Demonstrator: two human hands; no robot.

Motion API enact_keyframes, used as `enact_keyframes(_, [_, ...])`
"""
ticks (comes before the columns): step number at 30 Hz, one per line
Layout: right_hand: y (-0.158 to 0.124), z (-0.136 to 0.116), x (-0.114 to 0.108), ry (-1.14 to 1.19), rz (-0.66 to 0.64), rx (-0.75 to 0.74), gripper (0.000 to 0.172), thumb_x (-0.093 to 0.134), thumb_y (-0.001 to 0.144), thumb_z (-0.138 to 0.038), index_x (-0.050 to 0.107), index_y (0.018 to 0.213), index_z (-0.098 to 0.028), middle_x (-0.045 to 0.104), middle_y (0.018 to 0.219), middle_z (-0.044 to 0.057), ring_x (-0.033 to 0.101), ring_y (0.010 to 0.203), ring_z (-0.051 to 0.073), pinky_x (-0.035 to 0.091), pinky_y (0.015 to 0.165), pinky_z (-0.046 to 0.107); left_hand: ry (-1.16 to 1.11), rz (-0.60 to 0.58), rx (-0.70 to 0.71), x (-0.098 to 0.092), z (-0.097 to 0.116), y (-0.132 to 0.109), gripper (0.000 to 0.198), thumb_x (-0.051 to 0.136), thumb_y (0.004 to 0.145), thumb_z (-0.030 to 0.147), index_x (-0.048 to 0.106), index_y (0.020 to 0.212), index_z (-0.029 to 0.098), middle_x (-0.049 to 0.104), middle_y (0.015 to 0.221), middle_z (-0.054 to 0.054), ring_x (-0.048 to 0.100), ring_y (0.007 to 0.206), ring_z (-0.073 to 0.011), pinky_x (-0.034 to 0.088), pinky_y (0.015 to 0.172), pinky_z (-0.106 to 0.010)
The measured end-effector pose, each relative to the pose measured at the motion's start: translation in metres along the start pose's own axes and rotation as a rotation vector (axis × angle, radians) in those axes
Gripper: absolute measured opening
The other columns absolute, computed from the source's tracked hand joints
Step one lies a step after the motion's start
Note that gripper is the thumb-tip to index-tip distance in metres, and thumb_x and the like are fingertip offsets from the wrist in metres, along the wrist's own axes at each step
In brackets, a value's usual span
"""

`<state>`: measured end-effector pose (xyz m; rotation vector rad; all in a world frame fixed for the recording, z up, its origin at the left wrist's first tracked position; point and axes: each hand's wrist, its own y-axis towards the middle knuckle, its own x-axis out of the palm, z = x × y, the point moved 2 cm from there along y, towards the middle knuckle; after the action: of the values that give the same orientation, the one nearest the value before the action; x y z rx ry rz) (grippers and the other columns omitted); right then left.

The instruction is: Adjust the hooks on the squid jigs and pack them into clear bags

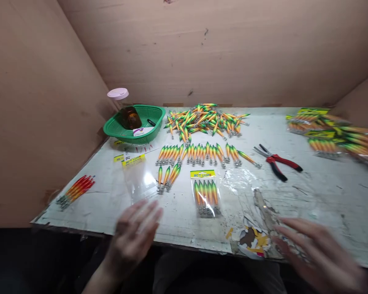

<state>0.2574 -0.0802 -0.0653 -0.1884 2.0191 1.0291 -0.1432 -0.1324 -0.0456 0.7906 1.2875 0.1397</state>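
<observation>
My left hand [135, 232] hovers open over the table's near edge, fingers spread, just below an empty clear bag with a yellow header [137, 176]. My right hand [313, 251] is open too, fingers stretched out over the worn front edge at the right; it is blurred. Neither hand holds anything. Between them lies a filled bag of orange-green lures [205, 192]. A row of loose lures [199, 154] and a pile of them [204, 118] lie farther back.
A green basket [116, 130] with a brown jar stands at the back left, a pink-lidded cup behind it. Red pliers [277, 161] lie right of centre. Packed bags [334, 132] are stacked at the far right. Red-orange lures [76, 190] lie at the left edge.
</observation>
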Motion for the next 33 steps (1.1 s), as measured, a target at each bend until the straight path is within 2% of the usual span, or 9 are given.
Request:
enact_keyframes(1, [0.009,-0.004,0.010,-0.085,-0.050,-0.121,0.033,0.058,0.089,-0.018,0.062,0.121,-0.027,0.065,0.120,0.008,0.060,0.112,0.026,0.055,0.088,0.043,-0.022,-0.095,0.212,0.022,0.015,0.012,0.051,0.054,0.088,0.006,0.052,0.133,0.032,0.067,0.123,0.004,0.059,0.116,-0.0150,0.042,0.105,-0.029])
enact_keyframes(2, [0.020,-0.008,0.021,-0.162,-0.097,-0.251,0.034,0.053,0.091,-0.014,0.062,0.122,-0.022,0.066,0.119,0.009,0.060,0.113,0.027,0.056,0.089,0.043,-0.044,-0.098,0.344,0.039,0.026,0.023,0.048,0.052,0.090,0.005,0.054,0.130,0.031,0.068,0.122,0.003,0.060,0.113,-0.0122,0.041,0.105,-0.025])
enact_keyframes(4, [0.039,-0.018,0.042,-0.229,-0.139,-0.464,0.033,0.042,0.094,-0.009,0.062,0.119,-0.013,0.069,0.116,0.010,0.062,0.111,0.025,0.056,0.092,0.043,-0.104,-0.070,0.449,0.063,0.040,0.041,0.041,0.050,0.091,0.006,0.058,0.126,0.024,0.070,0.118,0.000,0.061,0.112,-0.0133,0.040,0.105,-0.026])
enact_keyframes(9, [0.063,-0.032,0.066,-0.028,-0.147,-0.539,0.030,0.037,0.093,-0.004,0.065,0.100,-0.003,0.073,0.092,0.013,0.067,0.088,0.021,0.057,0.087,0.037,-0.293,-0.063,0.494,0.081,0.045,0.055,0.029,0.050,0.088,0.004,0.064,0.105,0.023,0.075,0.102,0.000,0.067,0.093,-0.0143,0.047,0.091,-0.028])
enact_keyframes(12, [0.059,-0.031,0.065,0.044,-0.157,-0.518,0.029,0.038,0.093,-0.003,0.066,0.087,-0.009,0.072,0.087,0.011,0.066,0.082,0.020,0.057,0.080,0.037,-0.416,-0.107,0.355,0.088,0.045,0.050,0.025,0.048,0.088,0.006,0.063,0.095,0.025,0.076,0.094,0.000,0.066,0.096,-0.0171,0.046,0.088,-0.032])
enact_keyframes(16, [0.050,-0.027,0.063,0.136,-0.202,-0.387,0.030,0.035,0.096,-0.006,0.063,0.086,-0.013,0.071,0.092,0.011,0.064,0.085,0.019,0.055,0.074,0.035,-0.523,-0.086,0.123,0.093,0.052,0.040,0.021,0.047,0.084,0.007,0.060,0.086,0.024,0.075,0.086,0.000,0.063,0.102,-0.0202,0.042,0.091,-0.036])
enact_keyframes(20, [0.046,-0.030,0.067,0.266,-0.165,-0.112,0.023,0.039,0.096,-0.012,0.059,0.088,-0.018,0.070,0.089,0.006,0.060,0.078,0.018,0.052,0.066,0.031,-0.574,-0.105,-0.057,0.090,0.062,0.039,0.020,0.048,0.081,0.003,0.055,0.083,0.022,0.072,0.082,-0.001,0.061,0.092,-0.0199,0.044,0.085,-0.037])
enact_keyframes(26, [0.042,-0.043,0.080,0.221,-0.087,0.285,0.018,0.043,0.093,-0.010,0.048,0.081,-0.022,0.058,0.071,0.001,0.054,0.068,0.016,0.046,0.059,0.027,-0.549,-0.187,-0.416,0.092,0.076,0.041,0.014,0.047,0.088,0.011,0.054,0.082,0.021,0.062,0.076,-0.003,0.057,0.076,-0.0187,0.048,0.067,-0.033])
enact_keyframes(33, [0.031,-0.041,0.100,0.135,-0.017,0.452,0.016,0.045,0.096,-0.020,0.051,0.081,-0.023,0.055,0.068,-0.001,0.051,0.065,0.017,0.036,0.064,0.032,-0.540,-0.170,-0.496,0.102,0.082,0.042,0.013,0.049,0.093,0.019,0.059,0.084,0.022,0.064,0.075,-0.001,0.058,0.074,-0.0185,0.048,0.066,-0.032])
